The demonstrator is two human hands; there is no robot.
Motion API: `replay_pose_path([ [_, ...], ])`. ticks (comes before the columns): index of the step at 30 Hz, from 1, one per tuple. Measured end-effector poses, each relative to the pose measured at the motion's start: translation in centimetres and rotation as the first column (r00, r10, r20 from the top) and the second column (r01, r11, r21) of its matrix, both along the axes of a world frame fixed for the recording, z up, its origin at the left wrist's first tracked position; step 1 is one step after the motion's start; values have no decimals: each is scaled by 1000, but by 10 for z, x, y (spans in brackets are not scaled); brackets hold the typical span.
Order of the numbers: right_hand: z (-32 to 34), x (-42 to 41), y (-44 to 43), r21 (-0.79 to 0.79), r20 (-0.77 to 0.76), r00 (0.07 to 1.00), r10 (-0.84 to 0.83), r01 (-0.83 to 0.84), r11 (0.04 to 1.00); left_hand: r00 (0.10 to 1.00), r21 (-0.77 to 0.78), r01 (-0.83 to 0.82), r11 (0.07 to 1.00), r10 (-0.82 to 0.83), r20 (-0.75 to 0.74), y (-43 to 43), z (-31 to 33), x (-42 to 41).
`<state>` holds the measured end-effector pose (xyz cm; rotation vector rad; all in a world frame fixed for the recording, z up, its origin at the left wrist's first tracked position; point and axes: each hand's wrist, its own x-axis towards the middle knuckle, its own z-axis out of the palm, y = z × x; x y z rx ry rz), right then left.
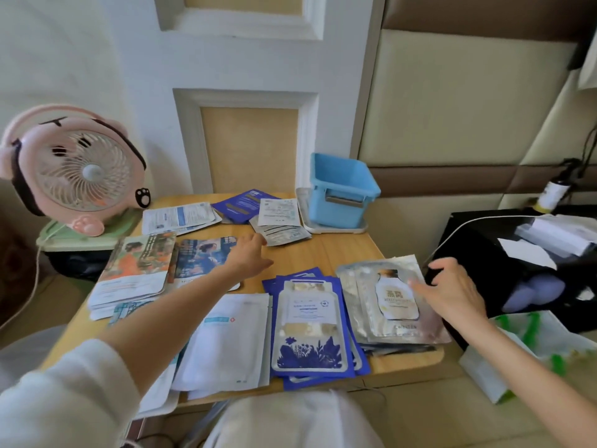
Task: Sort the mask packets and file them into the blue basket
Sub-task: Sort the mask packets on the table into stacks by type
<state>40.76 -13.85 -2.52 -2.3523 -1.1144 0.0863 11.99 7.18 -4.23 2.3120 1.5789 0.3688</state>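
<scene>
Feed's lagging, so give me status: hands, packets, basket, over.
Left hand open, reaching forward over the table; right hand resting on the silver packets. Mask packets stacked, none filed; blue basket upright at far edge. Nothing tall in the way.

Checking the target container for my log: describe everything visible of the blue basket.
The blue basket is a small rectangular tub, plastic by its look, open-topped, with a flared rim and a grey bar handle recessed in its near side. It stands upright on a pale tray at the far right corner of the wooden table, close to the wall. No packet shows inside, though its floor is hidden. Only the tray touches it; the nearest packets lie just left of the tray.
</scene>
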Motion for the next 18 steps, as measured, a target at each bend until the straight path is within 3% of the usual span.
replay_pose_path([
  [3, 14, -12, 13, 209, 105, 981, 161, -180, 961, 996, 55, -11, 998, 16, -87, 13, -8, 10],
  [7, 28, -39, 50, 196, 142, 882, 448, -469, 861, 982, 272, 9, 962, 43, -183, 31, -9, 16],
  [10, 30, -55, 79, 169, 128, 825, 550, -564, 808, 955, 457, 80, 886, 63, -289, 42, -9, 16],
  [13, 31, -65, 99, 141, 114, 785, 608, -619, 773, 975, 518, 134, 845, -20, -220, 45, -6, 10],
  [18, 36, -79, 126, 91, 67, 739, 670, -673, 734, 988, 452, 104, 886, -146, 59, 29, 30, -2],
])
